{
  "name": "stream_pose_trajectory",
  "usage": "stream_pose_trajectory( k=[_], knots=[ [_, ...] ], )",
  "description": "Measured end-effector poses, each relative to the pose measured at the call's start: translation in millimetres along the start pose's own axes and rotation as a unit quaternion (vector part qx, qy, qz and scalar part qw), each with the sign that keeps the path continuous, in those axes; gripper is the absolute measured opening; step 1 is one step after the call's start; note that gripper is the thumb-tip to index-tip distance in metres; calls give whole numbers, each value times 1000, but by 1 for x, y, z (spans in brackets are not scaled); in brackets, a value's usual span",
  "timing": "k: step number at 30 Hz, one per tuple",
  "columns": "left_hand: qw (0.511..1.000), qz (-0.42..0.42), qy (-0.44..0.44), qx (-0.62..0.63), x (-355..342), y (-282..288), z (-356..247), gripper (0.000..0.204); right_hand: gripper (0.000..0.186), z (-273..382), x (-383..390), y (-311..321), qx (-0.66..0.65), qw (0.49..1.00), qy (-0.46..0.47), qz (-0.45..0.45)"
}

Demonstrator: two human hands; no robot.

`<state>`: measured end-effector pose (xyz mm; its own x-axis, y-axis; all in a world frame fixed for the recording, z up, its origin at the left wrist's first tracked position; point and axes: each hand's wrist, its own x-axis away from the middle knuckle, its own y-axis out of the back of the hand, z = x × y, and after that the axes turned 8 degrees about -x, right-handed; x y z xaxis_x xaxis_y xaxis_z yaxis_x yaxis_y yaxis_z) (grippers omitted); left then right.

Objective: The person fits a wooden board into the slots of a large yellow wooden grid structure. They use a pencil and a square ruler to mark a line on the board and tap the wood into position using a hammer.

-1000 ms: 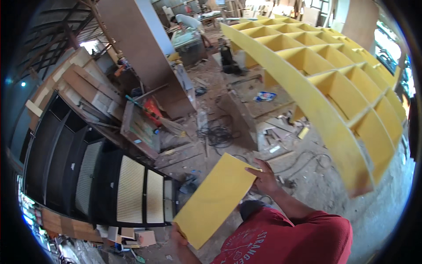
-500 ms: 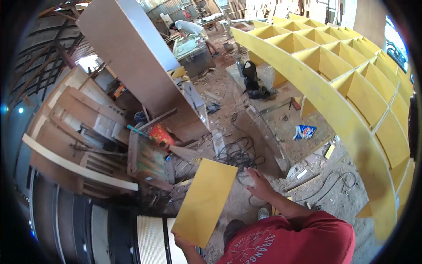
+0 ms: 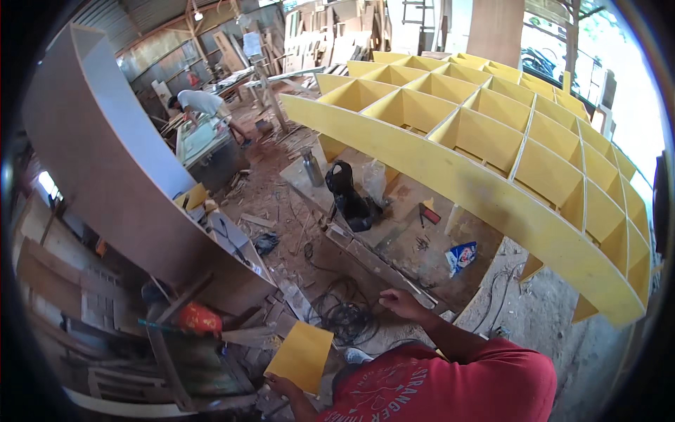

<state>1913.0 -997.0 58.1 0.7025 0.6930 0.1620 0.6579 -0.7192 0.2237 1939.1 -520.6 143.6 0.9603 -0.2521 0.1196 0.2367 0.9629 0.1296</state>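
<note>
My left hand (image 3: 283, 387) grips the lower left corner of a flat yellow board (image 3: 304, 355), held tilted low in front of me. My right hand (image 3: 403, 304) is raised near the middle, its fingers loosely bent and holding nothing that I can see. Beyond it to the right stands a large yellow grid frame (image 3: 429, 151) of crossed panels with a curved front edge. Neither hand touches this frame.
A tall brown cabinet (image 3: 105, 155) leans at the left. Tangled black cable (image 3: 344, 309) lies on the littered floor ahead. A low platform (image 3: 401, 246) carries a black bag (image 3: 351, 200), a metal bottle (image 3: 311, 167) and a blue packet (image 3: 461, 258). Another person (image 3: 200, 104) bends over a far workbench.
My view has swung to the right, bringing more of the grid frame in. The yellow board now appears lower and smaller. My right hand's fingers, spread before, are more bent.
</note>
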Motion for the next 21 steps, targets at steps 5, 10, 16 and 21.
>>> stream_pose_trajectory(
  k=[5, 10, 16, 21],
  knots=[
    [968, 29, -124, -216, -51, -43, -40, 54, 46, 13, -121, -40, -305, 938, -157, 52],
    [964, 35, -136, -224, -94, -23, -27, 50, 57, 6, -268, -93, -382, 896, -216, 67],
    [941, -87, -122, -305, -75, -5, -21, 51, 69, -22, -427, -96, -330, 890, -226, -220],
    [963, -87, -69, -247, -26, -33, -80, 51, 44, -15, -486, -108, -354, 875, -250, -214]
  ],
)
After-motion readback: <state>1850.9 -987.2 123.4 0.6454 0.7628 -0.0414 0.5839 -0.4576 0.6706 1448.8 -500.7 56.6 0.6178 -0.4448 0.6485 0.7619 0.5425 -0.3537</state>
